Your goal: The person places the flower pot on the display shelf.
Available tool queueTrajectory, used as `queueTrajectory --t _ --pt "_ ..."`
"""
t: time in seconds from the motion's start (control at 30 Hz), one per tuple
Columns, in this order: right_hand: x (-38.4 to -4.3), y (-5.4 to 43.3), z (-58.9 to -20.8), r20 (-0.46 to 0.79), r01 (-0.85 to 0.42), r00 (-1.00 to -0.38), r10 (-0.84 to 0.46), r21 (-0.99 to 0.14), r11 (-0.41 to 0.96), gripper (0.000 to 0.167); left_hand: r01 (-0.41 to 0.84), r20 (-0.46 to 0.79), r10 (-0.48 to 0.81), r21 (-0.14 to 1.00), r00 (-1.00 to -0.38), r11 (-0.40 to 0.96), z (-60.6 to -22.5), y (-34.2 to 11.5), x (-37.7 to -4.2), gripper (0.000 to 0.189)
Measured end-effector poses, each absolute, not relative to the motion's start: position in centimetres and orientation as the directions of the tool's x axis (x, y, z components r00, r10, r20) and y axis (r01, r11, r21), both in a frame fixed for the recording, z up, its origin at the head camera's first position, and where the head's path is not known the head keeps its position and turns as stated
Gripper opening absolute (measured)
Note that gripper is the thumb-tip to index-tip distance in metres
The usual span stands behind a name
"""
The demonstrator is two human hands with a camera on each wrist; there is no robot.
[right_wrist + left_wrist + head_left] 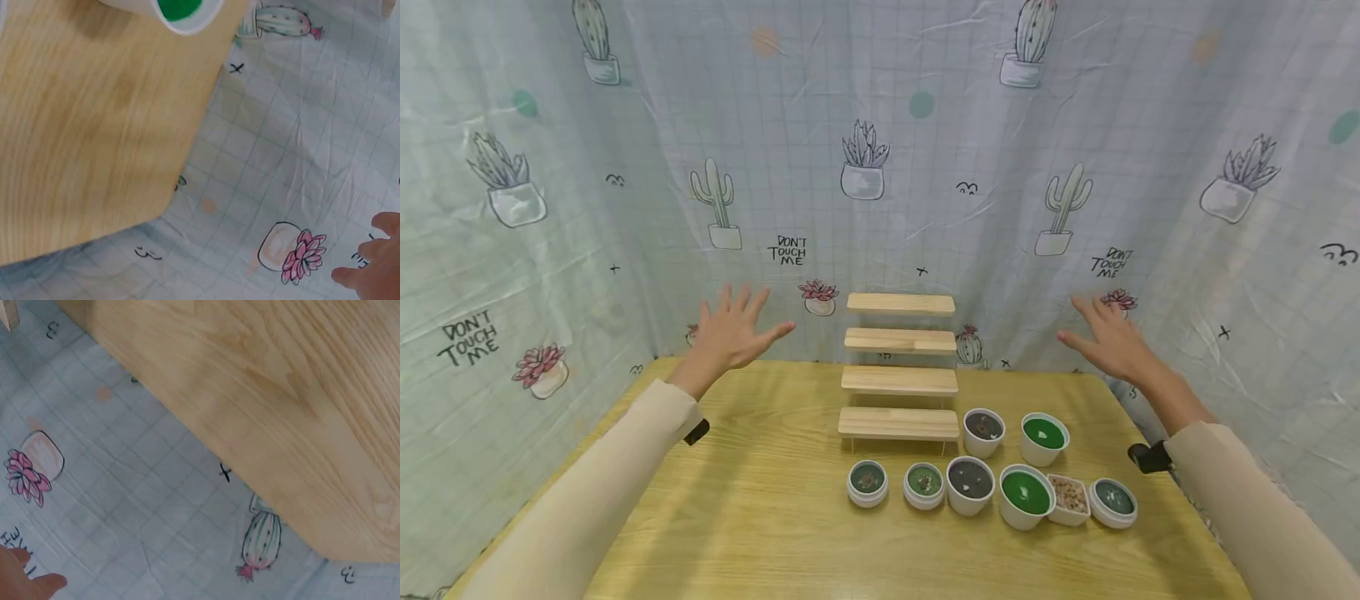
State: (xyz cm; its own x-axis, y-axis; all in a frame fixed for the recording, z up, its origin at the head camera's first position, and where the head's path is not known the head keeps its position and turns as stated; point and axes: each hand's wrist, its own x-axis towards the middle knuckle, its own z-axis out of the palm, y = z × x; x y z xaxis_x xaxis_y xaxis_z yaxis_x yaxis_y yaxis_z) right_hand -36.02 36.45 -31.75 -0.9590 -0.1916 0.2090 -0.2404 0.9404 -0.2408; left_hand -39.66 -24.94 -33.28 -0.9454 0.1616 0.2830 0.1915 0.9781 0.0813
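Note:
My left hand (730, 332) is raised above the table's back left part, fingers spread, holding nothing. On the other side, my right hand (1112, 342) hovers over the back right part, also empty with its fingers extended. Between them stands a light wooden stepped rack (898, 423) with several bare shelves. In front of it and to its right are white cups, two with dark grey contents (970, 481) and two with green contents (1026, 493). Three low round white pots (867, 481) and a square dish of pebbles (1069, 497) sit in the front row. Neither hand touches anything.
The wooden table (752, 517) carries the rack and pots. A pale curtain (925, 217) printed with cacti hangs behind it and along both sides. In the right wrist view, one green-filled cup (181, 7) stands near the table's edge.

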Motion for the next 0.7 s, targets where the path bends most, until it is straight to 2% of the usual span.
queueTrajectory --t 0.2,0.47,0.57,0.7 --pt "-33.8 36.2 -33.5 0.271 -0.348 -0.925 -0.266 -0.325 0.880 0.083 0.215 0.278 0.172 0.133 -0.945 0.967 -34.8 -23.8 -38.3 0.101" --pt "-31.4 34.6 -36.9 0.223 -0.378 -0.925 -0.307 -0.454 0.807 0.075 0.252 0.259 0.179 0.284 -0.949 0.925 -37.5 -22.0 -36.3 0.094" --pt "-30.5 34.3 -38.4 0.178 -0.357 -0.934 -0.309 -0.513 0.780 0.073 0.275 0.249 0.191 0.363 -0.949 0.890 -38.6 -21.0 -35.5 0.094" --pt "-29.6 34.0 -39.9 0.136 -0.323 -0.944 -0.301 -0.575 0.752 0.073 0.289 0.201 0.213 0.525 -0.956 0.801 -40.2 -19.6 -34.5 0.091"
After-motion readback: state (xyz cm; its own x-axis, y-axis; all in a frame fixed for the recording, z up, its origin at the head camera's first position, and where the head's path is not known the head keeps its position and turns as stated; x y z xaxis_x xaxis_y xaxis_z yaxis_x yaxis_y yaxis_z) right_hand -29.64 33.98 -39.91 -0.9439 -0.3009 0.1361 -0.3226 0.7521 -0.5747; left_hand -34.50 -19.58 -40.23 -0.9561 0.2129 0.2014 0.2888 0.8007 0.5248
